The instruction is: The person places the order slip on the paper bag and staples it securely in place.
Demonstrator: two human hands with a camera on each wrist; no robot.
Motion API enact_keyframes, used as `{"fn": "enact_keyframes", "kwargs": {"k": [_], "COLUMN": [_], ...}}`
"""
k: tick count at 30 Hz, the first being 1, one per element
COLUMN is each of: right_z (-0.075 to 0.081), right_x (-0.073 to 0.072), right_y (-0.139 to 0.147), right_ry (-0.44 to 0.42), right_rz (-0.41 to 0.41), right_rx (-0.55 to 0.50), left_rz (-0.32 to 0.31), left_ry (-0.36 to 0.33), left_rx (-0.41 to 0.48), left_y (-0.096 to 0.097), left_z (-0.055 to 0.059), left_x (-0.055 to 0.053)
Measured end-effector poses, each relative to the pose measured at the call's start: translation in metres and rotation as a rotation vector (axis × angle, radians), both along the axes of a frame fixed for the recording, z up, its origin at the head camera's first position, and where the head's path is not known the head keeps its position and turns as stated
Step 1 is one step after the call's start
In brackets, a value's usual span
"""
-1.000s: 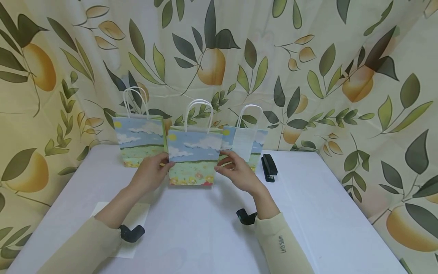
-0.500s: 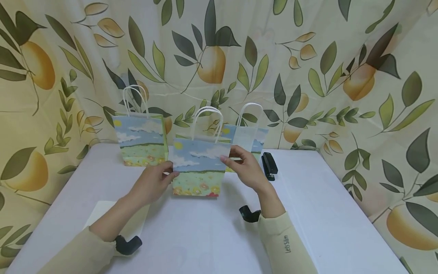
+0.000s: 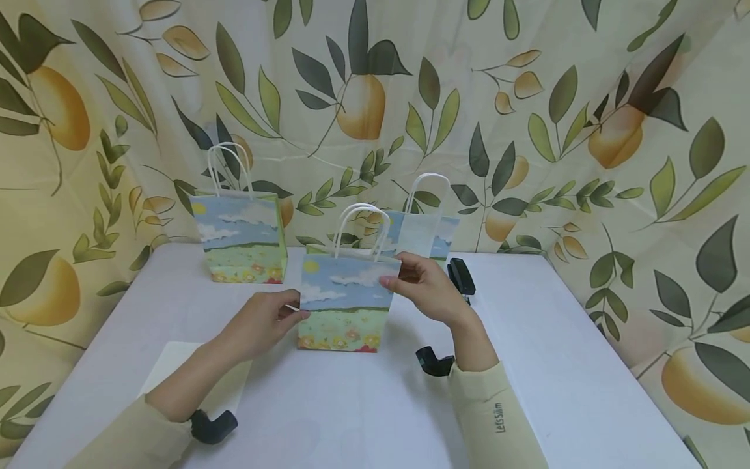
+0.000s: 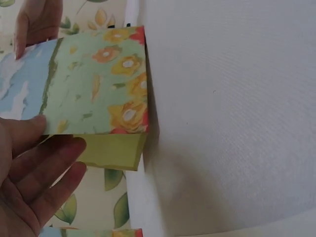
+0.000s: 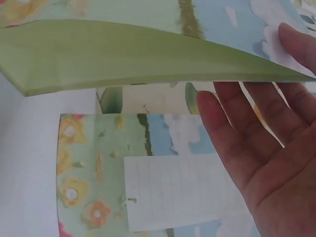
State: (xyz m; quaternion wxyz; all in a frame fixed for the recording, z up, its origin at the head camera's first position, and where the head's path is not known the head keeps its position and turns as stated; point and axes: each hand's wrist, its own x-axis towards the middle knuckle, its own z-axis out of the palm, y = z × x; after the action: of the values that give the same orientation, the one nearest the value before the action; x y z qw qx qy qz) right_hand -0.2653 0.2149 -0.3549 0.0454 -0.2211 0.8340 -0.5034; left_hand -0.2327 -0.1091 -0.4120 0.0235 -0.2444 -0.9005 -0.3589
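Observation:
A paper gift bag [image 3: 346, 299] with white handles and a printed sky, meadow and flowers stands upright between both hands, over the middle of the table. My left hand [image 3: 260, 322] pinches its left side edge, thumb on the printed front, as the left wrist view shows with the bag's flowered lower part [image 4: 98, 89]. My right hand [image 3: 426, 286] pinches the upper right edge, thumb on the front and fingers behind. In the right wrist view the bag's green side panel [image 5: 98, 59] is folded inward. Whether its base touches the table, I cannot tell.
A matching bag [image 3: 237, 241] stands at the back left. Another bag [image 3: 447, 236] at the back right bears a white lined paper [image 5: 173, 190]. Beside it lies a black stapler [image 3: 461, 277], partly behind my right hand. Pale paper [image 3: 176, 365] lies under my left forearm.
Both hands have brought the middle bag toward me and slightly right, away from the back bags. My right hand's grip has shifted from the bag's lower right side to its upper right edge.

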Motion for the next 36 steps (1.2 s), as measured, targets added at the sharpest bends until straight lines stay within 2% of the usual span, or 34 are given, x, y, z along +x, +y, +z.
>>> {"fn": "enact_keyframes", "kwargs": {"k": [2, 5, 8, 10, 13, 17, 20, 22, 24, 26, 32, 36], "right_z": [0.001, 0.002, 0.004, 0.006, 0.009, 0.011, 0.011, 0.010, 0.009, 0.009, 0.008, 0.008], "right_x": [0.001, 0.002, 0.003, 0.004, 0.006, 0.007, 0.007, 0.007, 0.006, 0.006, 0.004, 0.004], "right_y": [0.000, 0.000, 0.001, 0.002, 0.003, 0.003, 0.003, 0.003, 0.004, 0.004, 0.003, 0.005], "right_ry": [0.001, 0.011, 0.005, -0.007, -0.025, -0.039, -0.043, -0.039, -0.030, -0.022, 0.003, 0.018], "right_rz": [0.013, 0.030, 0.033, 0.033, 0.029, 0.038, 0.061, 0.076, 0.088, 0.102, 0.168, 0.177], "right_rx": [0.004, 0.016, 0.028, 0.034, 0.045, 0.060, 0.062, 0.061, 0.063, 0.061, 0.038, 0.041], "left_rz": [-0.007, 0.030, 0.092, 0.108, 0.058, -0.032, -0.038, -0.039, -0.030, -0.048, -0.068, -0.064], "left_ry": [0.008, 0.005, 0.014, 0.013, 0.001, -0.101, -0.180, -0.207, -0.217, -0.218, -0.200, -0.186], "left_rx": [-0.009, -0.003, 0.059, 0.125, 0.226, 0.313, 0.352, 0.384, 0.412, 0.443, 0.465, 0.478], "left_y": [-0.002, -0.003, -0.003, -0.001, 0.002, 0.006, 0.007, 0.008, 0.010, 0.011, 0.014, 0.016], "left_z": [0.001, 0.004, 0.012, 0.018, 0.026, 0.033, 0.035, 0.034, 0.034, 0.033, 0.030, 0.029], "left_x": [0.000, -0.002, -0.006, -0.009, -0.015, -0.023, -0.026, -0.027, -0.028, -0.028, -0.026, -0.025]}}
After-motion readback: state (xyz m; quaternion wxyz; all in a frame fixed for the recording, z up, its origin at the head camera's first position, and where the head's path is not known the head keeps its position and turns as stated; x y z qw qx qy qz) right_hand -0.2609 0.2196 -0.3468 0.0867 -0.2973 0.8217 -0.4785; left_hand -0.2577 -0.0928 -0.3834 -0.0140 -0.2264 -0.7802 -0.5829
